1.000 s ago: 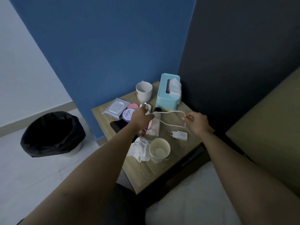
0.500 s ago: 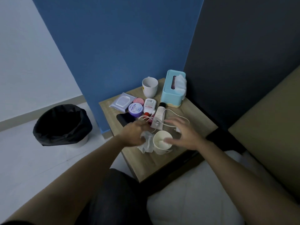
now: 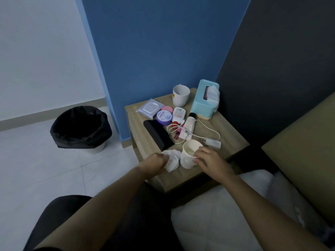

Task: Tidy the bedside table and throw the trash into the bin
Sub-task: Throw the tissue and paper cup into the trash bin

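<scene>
On the wooden bedside table (image 3: 230,136), near its front edge, lies a crumpled white tissue (image 3: 173,159). My left hand (image 3: 154,163) grips its left side. Beside it stands a white paper cup (image 3: 189,153), tilted slightly, with my right hand (image 3: 208,158) curled round its right side. A white charger (image 3: 213,143) and its loose cable (image 3: 203,127) lie just behind the cup. The black-lined bin (image 3: 80,127) stands on the floor to the left of the table.
At the table's back are a white mug (image 3: 180,96), a teal tissue box (image 3: 205,98), a wipes pack (image 3: 150,108), a purple jar (image 3: 164,117), tubes (image 3: 178,115) and a black phone (image 3: 157,134). The bed (image 3: 226,214) lies at the lower right.
Both hands let go of the charger cable and drew back to the table's front. The left hand took hold of the tissue, the right closed round the paper cup.
</scene>
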